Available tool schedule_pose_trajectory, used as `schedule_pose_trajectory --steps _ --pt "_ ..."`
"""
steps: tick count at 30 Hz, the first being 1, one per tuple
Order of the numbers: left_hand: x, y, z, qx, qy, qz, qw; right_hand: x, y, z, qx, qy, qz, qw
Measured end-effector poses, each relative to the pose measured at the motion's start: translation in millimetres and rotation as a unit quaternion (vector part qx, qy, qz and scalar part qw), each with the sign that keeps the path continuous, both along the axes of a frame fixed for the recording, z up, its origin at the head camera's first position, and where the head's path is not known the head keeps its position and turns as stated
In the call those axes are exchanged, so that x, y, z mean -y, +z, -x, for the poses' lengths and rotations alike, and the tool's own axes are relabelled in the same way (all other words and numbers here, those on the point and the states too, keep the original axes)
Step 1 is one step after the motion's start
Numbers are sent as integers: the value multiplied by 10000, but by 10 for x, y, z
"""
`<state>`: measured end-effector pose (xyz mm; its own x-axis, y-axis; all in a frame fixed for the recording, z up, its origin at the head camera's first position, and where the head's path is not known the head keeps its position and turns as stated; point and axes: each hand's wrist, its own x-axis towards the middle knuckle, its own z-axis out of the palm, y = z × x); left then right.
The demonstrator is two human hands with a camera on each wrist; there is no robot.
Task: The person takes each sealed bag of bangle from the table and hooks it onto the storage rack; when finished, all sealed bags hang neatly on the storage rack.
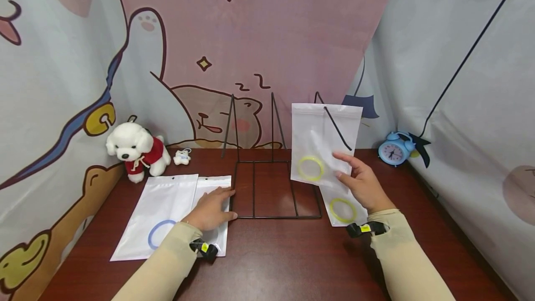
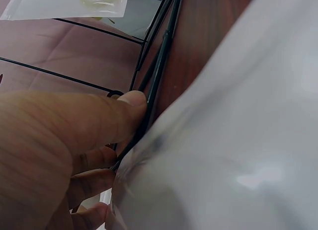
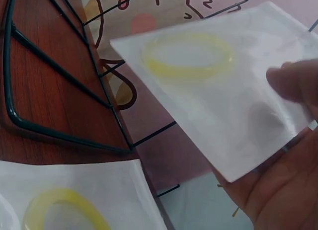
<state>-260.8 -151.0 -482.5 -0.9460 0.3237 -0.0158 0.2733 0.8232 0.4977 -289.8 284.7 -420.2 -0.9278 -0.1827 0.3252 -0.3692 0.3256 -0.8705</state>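
Observation:
My right hand (image 1: pixel 363 182) pinches the right edge of a white zip bag (image 1: pixel 309 138) with a yellow ring (image 1: pixel 310 168) showing through it. The rack's right prong (image 1: pixel 337 128) passes through the bag's top hole. Beneath that hand lies another white bag (image 1: pixel 328 219) with a yellow ring (image 1: pixel 342 210). My left hand (image 1: pixel 211 210) touches the left rail of the black wire rack (image 1: pixel 271 218) with thumb and fingertips spread apart. Under and beside its wrist are two overlapping white bags; the left bag (image 1: pixel 142 212) shows a blue ring (image 1: pixel 152 236), and the other bag (image 1: pixel 219 238) is partly covered.
A white plush dog (image 1: pixel 135 143) in red and a small white keychain figure (image 1: pixel 182 156) stand at the back left. At the back right is a blue alarm clock (image 1: pixel 393 150). Two more prongs rise from the rack. A printed cloth (image 1: pixel 267 36) hangs behind the brown table (image 1: pixel 271 264).

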Motion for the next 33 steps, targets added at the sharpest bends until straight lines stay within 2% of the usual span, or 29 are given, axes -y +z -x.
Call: schedule_pose_trajectory --steps 8,19,28,33 --pt "4 -2 -1 23 -5 -18 10000 -22 -45 12 217 -23 -138 9997" --pt "3 10 -8 22 -5 12 10000 -80 -170 101 456 495 -26 9977" --pt "3 8 -4 -2 -10 -25 10000 -60 -194 117 853 496 173 9950" --pt "5 -1 -3 -3 -5 -43 10000 -34 -193 110 885 361 227 9952"
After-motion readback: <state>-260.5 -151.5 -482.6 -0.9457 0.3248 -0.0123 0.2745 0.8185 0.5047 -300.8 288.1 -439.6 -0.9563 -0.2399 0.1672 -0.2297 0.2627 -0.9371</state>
